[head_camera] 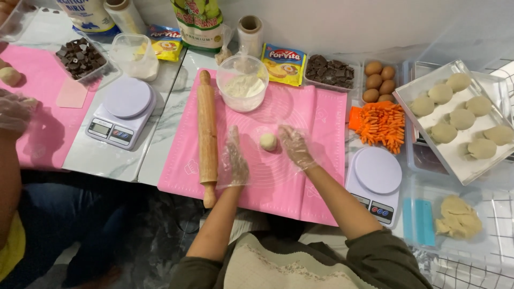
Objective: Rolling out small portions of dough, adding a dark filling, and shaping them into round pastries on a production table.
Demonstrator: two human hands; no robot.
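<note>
Head view: dough ball (pixel 268 142), small, looks light, soft, easily dented, lying between left hand (pixel 234 160) and right hand (pixel 295 145), both spread flat, untouched; best cupped gently from both sides.

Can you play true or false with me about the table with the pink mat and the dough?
1. A small dough ball lies on the pink mat between the left hand and the right hand. True.
2. The rolling pin is in the right hand. False: it lies on the mat, left of the left hand, untouched.
3. Both hands wear clear plastic gloves. True.
4. The tray of dough rounds is empty. False: it holds several rounds.
5. Brown eggs sit behind the orange brush. True.
</note>
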